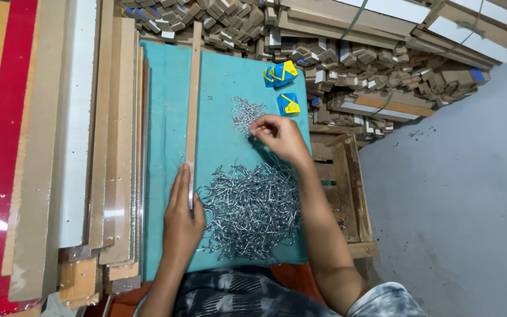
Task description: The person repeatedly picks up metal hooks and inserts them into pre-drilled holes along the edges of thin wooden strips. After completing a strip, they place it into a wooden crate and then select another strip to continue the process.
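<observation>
My bench is covered by a teal cloth (165, 117). Along its left edge lean long boards (77, 147), tan, white and one glossy red. Beyond its far edge, small wooden blocks (377, 64) lie heaped under strapped bundles of planks (441, 23). At its right edge stands a wooden crate (347, 188) on grey concrete floor (459, 194).
</observation>
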